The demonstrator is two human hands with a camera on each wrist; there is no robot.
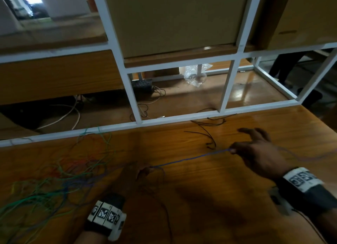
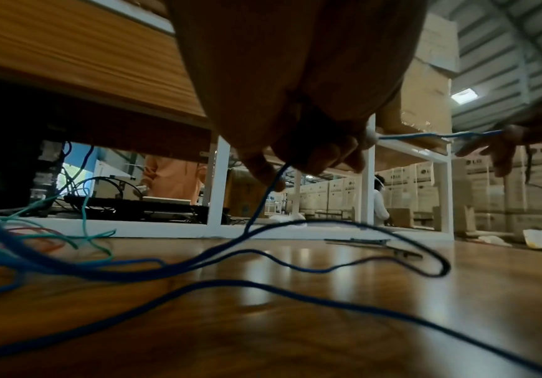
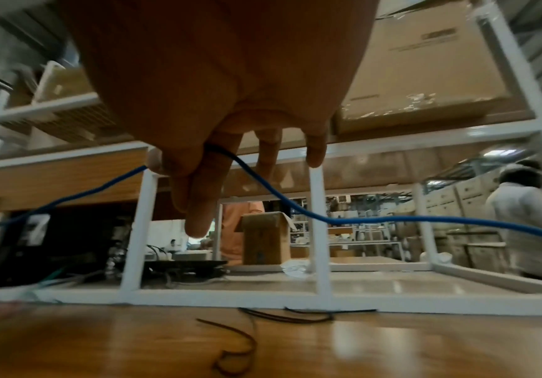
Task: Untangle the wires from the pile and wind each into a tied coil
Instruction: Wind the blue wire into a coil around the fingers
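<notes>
From the head view, the task is judged to be at an early stage. A blue wire (image 1: pixel 191 158) is stretched between the left hand (image 1: pixel 135 172) and the right hand (image 1: pixel 259 152), its far end trailing off to the right. The pile (image 1: pixel 54 172) of green, red and blue wires lies tangled on the table (image 1: pixel 209 207) to the left, and no finished coil is seen. Thin black ties (image 1: pixel 209 132) lie loose near the white frame (image 1: pixel 133 101), unused. No writing can be read here; only patterned markers are seen on the wrist bands.

From the left wrist view, the blue wire (image 2: pixel 263 199) is pinched in the curled fingers (image 2: pixel 321 156) of the left hand and runs across to the right hand (image 2: pixel 502 151). Loops of it lie slack on the table (image 2: pixel 295 332). An "LG" mark can be made out on the stacked boxes (image 2: pixel 425 174) behind.

From the right wrist view, the blue wire (image 3: pixel 295 207) is pinched between thumb and forefinger of the right hand (image 3: pixel 218 102), the other fingers (image 3: pixel 269 148) being spread. Print on the box (image 3: pixel 425 64) above is too blurred to be read.
</notes>
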